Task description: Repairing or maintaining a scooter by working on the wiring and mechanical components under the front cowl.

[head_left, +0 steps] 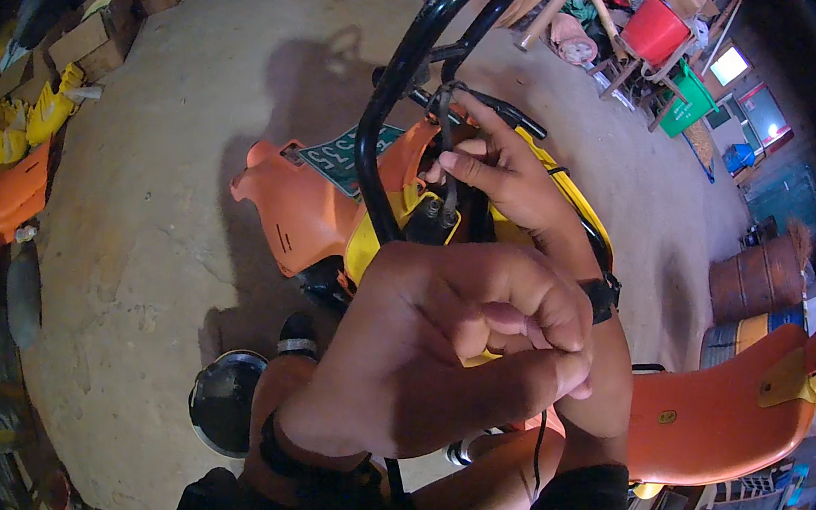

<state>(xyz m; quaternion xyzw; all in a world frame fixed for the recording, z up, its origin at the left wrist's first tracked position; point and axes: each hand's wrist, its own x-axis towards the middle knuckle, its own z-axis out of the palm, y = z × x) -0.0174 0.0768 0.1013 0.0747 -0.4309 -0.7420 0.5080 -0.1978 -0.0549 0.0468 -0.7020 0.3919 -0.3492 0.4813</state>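
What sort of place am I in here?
Probably a garage or storeroom: there's a concrete-looking floor, cardboard boxes along one side and a rust-coloured drum on the other.

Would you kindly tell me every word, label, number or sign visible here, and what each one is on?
Green plate on the orange bodywork: large pale characters, partly covered by the black bar; I'm leaving these uncopied.
Green bin: pale printing on its side, too small to read.
Orange panel at right: a small round emblem, too small to read.
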